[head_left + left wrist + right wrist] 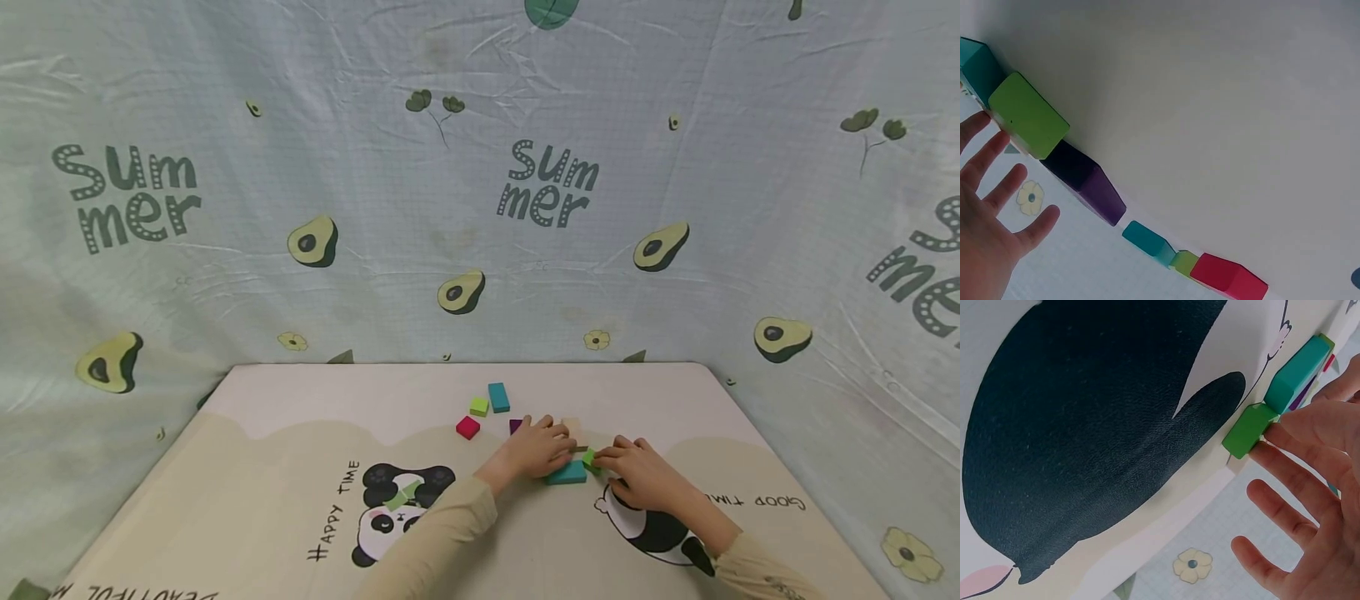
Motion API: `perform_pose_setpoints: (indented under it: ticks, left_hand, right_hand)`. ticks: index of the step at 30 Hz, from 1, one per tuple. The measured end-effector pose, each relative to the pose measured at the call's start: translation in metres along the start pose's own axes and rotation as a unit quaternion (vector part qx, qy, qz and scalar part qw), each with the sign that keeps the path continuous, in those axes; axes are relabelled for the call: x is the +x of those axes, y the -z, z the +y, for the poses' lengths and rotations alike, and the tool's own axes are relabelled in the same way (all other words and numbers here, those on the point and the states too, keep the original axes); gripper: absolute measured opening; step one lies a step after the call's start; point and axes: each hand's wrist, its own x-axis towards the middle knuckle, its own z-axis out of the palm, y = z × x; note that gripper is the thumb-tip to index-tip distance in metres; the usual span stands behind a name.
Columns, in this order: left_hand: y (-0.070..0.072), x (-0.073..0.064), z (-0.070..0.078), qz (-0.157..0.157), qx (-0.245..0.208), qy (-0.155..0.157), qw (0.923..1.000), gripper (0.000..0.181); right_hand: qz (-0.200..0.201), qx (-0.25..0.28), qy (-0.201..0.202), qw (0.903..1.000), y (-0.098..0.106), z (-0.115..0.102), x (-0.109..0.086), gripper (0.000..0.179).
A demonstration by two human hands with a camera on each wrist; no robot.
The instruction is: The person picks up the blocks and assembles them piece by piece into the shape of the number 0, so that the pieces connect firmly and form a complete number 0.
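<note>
A printed cloth is hanging behind the near teal block, and a pale table is supporting that block. The left hand is covering the near teal block's left end in the head view, its visible fingers spreading; whether they are touching that block is hard to tell. At the block's right end, the right hand is holding its fingers apart. The far teal block is lying well behind it, leftward. A pale block is sitting directly behind it, a purple block behind and left, a red block farther left. A light green block is resting just beside its left end. A bright green block is adjoining its right end, the right hand's foremost fingertips touching it. A small lime block is lying behind and left.
</note>
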Motion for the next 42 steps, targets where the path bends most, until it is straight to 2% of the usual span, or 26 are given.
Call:
perform_pose_setpoints:
  ticks: [20, 26, 42]
  left_hand:
    - [0.002, 0.011, 0.009, -0.023, -0.020, 0.006, 0.9995, 0.037]
    - [0.002, 0.013, 0.012, -0.024, -0.013, 0.010, 0.9996, 0.037]
    - [0.003, 0.016, 0.014, -0.025, 0.004, 0.006, 0.9997, 0.037]
  right_hand:
    - [0.012, 0.007, 0.002, 0.9999, 0.000, -0.001, -0.001, 0.025]
    - [-0.003, 0.010, -0.006, 0.9999, 0.002, -0.002, -0.001, 0.027]
    - [-0.002, 0.003, -0.009, 1.0000, 0.002, -0.003, -0.001, 0.028]
